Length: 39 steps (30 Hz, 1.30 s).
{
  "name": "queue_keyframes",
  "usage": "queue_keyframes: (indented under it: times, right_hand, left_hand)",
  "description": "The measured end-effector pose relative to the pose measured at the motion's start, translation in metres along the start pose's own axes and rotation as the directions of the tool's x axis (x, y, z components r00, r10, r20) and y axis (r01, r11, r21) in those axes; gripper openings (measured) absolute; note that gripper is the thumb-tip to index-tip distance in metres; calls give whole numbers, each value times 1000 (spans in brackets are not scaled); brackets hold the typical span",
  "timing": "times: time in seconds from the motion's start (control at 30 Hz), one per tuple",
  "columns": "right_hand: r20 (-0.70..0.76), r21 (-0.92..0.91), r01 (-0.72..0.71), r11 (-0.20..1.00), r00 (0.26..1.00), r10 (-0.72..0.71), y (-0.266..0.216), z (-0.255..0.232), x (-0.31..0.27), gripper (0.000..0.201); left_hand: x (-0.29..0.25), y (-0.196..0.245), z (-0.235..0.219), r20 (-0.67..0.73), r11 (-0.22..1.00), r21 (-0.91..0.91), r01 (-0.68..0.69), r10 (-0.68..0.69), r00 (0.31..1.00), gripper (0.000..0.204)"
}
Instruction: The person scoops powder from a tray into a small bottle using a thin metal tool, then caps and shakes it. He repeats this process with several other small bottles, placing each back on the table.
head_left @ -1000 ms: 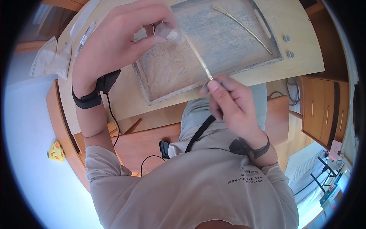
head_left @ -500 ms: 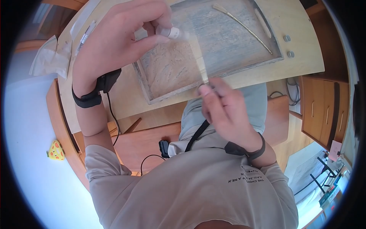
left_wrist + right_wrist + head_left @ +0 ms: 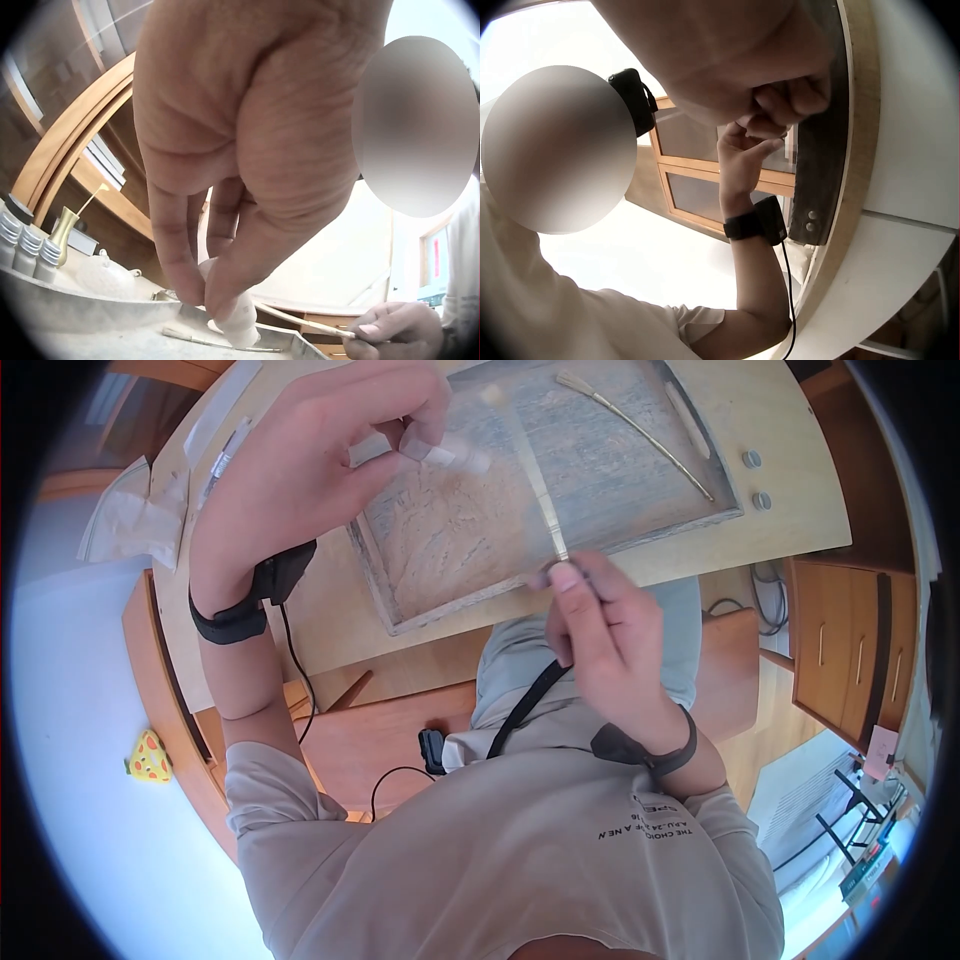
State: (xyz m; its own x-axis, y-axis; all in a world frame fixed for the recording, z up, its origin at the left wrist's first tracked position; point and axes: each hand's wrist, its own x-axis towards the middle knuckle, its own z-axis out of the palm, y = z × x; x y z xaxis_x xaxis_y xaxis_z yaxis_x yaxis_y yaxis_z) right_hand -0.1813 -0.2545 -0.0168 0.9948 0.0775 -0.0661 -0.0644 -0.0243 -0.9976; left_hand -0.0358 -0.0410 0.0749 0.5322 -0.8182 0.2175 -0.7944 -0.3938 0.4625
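Observation:
My left hand (image 3: 325, 455) is raised over the left part of a shallow grey tray (image 3: 395, 595). It pinches a small translucent vial (image 3: 238, 322) between thumb and fingertips, the vial slanting downward in the left wrist view. My right hand (image 3: 612, 630), near the tray's front edge, grips a slender brush (image 3: 548, 510) by its end. The brush points away over the tray, its pale bristles blurred and just right of the vial in the head view. Brownish, dusty material covers the tray floor. A second thin brush (image 3: 655, 442) lies in the tray's right part.
Along the tray's right wall lies a pale stick (image 3: 688, 422). Two small grey caps (image 3: 757, 480) sit on the table right of it. A crumpled white bag (image 3: 140, 520) is at the left edge. Capped bottles (image 3: 28, 247) and a gold vase (image 3: 64, 229) stand beyond the tray.
The right hand shifted left and then back right, and the brush's bristle end swung from behind the vial to its right. The left hand stays nearly in place, with the vial's tilt changing slightly.

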Motion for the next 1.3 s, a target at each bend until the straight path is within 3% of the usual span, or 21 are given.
queue_keyframes:
  times: [0.03, 0.13, 0.23, 0.33, 0.43, 0.53, 0.63, 0.73, 0.83, 0.93, 1.03, 1.13, 1.23, 1.3]
  right_hand:
    - [-52, 58, -27, 998, 998, 31, -3, 0, -1, 21]
    - [94, -116, 72, 991, 994, -62, 8, -3, 0, 22]
    - [-51, 41, -22, 999, 998, 24, -3, -5, 0, 19]
    - [89, -141, 52, 989, 995, -40, 6, -8, 1, 21]
    - [-103, 69, -5, 998, 995, 12, -6, -4, -1, 18]
    - [92, -183, 95, 978, 993, -79, 8, -6, 1, 19]
    - [-69, 21, -7, 1000, 998, 9, -2, -2, -1, 20]
    - [136, -163, 82, 983, 989, -60, 9, -4, 0, 22]
    - [2, 44, -58, 997, 998, 58, -5, 0, 0, 22]
    - [137, -21, -30, 999, 990, 32, 1, 0, 0, 22]
    - [0, 134, -83, 988, 997, 83, -6, 1, 0, 23]
    - [148, 46, -76, 996, 987, 68, -2, 2, 0, 25]
    - [24, 156, -80, 985, 997, 77, -7, 3, 0, 25]
    - [130, 109, -108, 988, 987, 93, -6, 1, 1, 25]
  left_hand:
    - [0, 0, 0, 0, 1000, 8, 2, -2, 1000, 26]
    - [-1, -1, 0, -10, 1000, 14, 0, 0, 1000, 26]
    - [1, -2, -1, -5, 999, 33, -14, 15, 1000, 26]
    - [0, 0, -2, 2, 998, 62, -12, 12, 1000, 28]
    - [-1, -2, 2, -29, 999, 42, 13, -12, 999, 35]
    - [-5, -5, 5, -54, 999, 12, 41, -41, 998, 45]
    - [-2, -4, 7, -51, 998, -20, 55, -56, 997, 51]
    - [-4, -2, 8, -37, 996, -48, 71, -73, 997, 51]
    - [-2, 2, 11, -49, 997, -40, 62, -64, 997, 50]
    - [-3, 3, 13, -60, 999, -15, 46, -46, 997, 49]
    - [-1, 2, 12, -45, 999, -20, 29, -30, 999, 47]
    - [-3, 1, 12, -37, 999, -11, 30, -31, 999, 46]
    - [-2, 1, 11, -43, 1000, 1, 23, -23, 999, 40]
    - [-2, 3, 10, -38, 1000, 9, 21, -21, 999, 34]
